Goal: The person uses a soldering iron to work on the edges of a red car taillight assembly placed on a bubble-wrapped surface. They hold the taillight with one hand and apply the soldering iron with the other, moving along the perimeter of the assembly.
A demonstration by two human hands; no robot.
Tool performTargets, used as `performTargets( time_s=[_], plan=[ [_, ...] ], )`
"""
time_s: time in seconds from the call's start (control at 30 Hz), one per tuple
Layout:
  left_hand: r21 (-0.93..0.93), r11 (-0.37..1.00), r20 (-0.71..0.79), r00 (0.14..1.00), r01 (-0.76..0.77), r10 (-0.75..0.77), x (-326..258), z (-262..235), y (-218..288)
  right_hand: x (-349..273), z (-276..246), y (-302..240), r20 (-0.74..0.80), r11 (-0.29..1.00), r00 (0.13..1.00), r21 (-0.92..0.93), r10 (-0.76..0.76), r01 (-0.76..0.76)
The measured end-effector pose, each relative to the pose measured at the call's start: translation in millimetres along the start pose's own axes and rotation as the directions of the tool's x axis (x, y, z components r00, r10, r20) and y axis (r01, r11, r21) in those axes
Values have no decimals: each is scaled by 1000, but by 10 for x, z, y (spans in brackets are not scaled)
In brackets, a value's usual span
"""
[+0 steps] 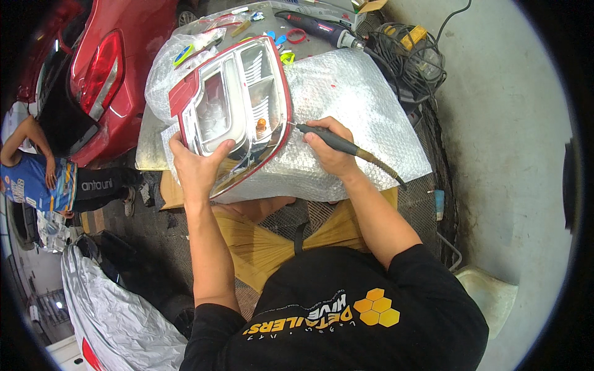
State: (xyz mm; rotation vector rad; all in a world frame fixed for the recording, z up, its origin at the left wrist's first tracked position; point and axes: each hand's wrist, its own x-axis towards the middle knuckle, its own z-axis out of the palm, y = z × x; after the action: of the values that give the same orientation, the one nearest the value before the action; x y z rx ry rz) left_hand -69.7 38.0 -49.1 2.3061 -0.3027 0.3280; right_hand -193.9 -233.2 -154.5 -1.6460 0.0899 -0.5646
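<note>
A car tail light (238,102) with a red rim and clear lenses lies tilted on a sheet of bubble wrap (346,105). My left hand (197,166) grips its near lower edge, thumb over the lens. My right hand (331,151) holds a dark pen-shaped rotary tool handpiece (325,137), its thin tip touching the light's right rim. A flexible shaft runs from the handpiece back past my right wrist.
A red car (117,68) with its boot open stands at the left, and a person (37,176) crouches beside it. Behind the bubble wrap lie a power tool (315,26), coiled cables (411,52) and small coloured bits. A silver car cover (117,315) sits lower left.
</note>
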Motion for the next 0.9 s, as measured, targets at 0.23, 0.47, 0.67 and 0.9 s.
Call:
performTargets(
  time_s=[0.23, 0.47, 0.67, 0.9],
  plan=[
    [42, 999, 1, 1000, 2, -2, -8, -23, 56, -11, 32, 65, -94, 989, 995, 147, 25, -11],
    [48, 999, 4, 1000, 9, -9, -11, -23, 49, 12, 56, 26, -122, 993, 992, 111, -24, 37],
    [34, 999, 9, 1000, 11, -12, -10, -31, 48, 29, 79, 0, -124, 995, 992, 89, -34, 45],
    [71, 997, -18, 1000, -20, 21, -14, -8, -28, 42, 78, 42, -119, 996, 992, 69, -51, 60]
  ],
)
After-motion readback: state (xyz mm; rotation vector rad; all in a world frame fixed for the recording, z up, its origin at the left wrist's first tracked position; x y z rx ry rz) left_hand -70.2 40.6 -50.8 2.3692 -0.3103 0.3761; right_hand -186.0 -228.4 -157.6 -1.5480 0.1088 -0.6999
